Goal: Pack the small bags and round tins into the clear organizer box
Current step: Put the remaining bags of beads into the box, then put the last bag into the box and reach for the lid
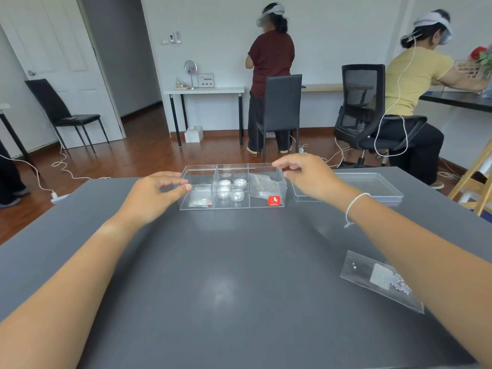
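Note:
The clear organizer box (266, 206) stands at the far middle of the dark table. Its middle compartment holds several round tins (231, 188). A small bag (201, 201) lies in the left front compartment and another bag (262, 183) in the right one. My left hand (154, 195) touches the box's left wall with thumb and fingers apart. My right hand (306, 173) rests at the box's right far corner, fingers curled over the rim. One clear bag of white beads (372, 278) lies on the table near my right forearm, partly hidden by it.
The clear lid (372, 185) lies flat to the right of the box. Two people with headsets work at far tables. Black chairs (282, 107) stand beyond the table, and a wooden frame (476, 179) stands at the right edge.

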`<state>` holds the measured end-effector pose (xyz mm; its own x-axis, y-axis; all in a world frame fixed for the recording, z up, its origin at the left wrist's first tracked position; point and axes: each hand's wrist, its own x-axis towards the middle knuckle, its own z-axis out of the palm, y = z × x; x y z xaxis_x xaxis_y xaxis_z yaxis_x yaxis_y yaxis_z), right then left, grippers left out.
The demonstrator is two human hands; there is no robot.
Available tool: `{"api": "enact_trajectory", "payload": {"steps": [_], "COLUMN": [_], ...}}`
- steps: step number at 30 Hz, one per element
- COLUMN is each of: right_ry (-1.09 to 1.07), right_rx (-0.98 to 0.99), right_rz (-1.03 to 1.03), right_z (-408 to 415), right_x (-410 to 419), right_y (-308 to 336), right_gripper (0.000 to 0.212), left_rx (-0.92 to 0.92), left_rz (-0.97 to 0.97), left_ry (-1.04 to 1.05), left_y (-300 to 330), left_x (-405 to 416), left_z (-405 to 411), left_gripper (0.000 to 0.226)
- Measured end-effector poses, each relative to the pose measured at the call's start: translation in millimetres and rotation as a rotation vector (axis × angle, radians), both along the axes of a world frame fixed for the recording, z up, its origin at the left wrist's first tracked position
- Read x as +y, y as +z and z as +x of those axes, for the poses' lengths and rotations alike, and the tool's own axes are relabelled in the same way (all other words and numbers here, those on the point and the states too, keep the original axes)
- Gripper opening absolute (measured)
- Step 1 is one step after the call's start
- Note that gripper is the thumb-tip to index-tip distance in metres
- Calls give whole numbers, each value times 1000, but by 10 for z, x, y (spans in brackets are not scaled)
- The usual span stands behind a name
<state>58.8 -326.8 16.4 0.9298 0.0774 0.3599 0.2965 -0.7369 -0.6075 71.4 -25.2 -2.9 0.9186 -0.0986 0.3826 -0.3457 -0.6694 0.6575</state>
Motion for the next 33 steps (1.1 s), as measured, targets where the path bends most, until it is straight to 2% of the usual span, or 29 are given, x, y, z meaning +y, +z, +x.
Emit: {"api": "enact_trajectory", "payload": {"steps": [4, 8, 11, 14, 18, 23, 28, 33], "right_ry": [-28, -119, -190, -220, -227, -243, -255, -266], "right_rx": [-20, 22, 67, 86, 62, 50, 25, 2], "right_rz": [-90, -280, -348, -356, -340, -288, -314, -309], "right_z": [-181, -312, -385, -420, -431, -433, -439, -449], "right_x": [-338, -726, -979, -1125, -1178, -1219, -1225, -1226], "right_y": [-102, -233, -290, -329, -352, -375, -394, -405], "right_gripper": [29, 31, 32, 30, 29, 29, 29, 29], "left_rx": [-6, -38, -140, -258, -326, -234, -98, 14], "left_rz": [18, 49, 114, 102, 90, 101, 271, 450], "left_ry": [4, 32, 74, 49, -111, -440, -729, -830], "left_y": [8, 35, 99, 169, 201, 139, 4, -67], "left_x": [-16, -43, -131, -340, -751, -1307, -1770, -2009], "left_z": [-23, -50, -105, -243, -499, -842, -1031, -1041], "left_gripper": [23, 26, 29, 28, 24, 24, 32, 47]}}
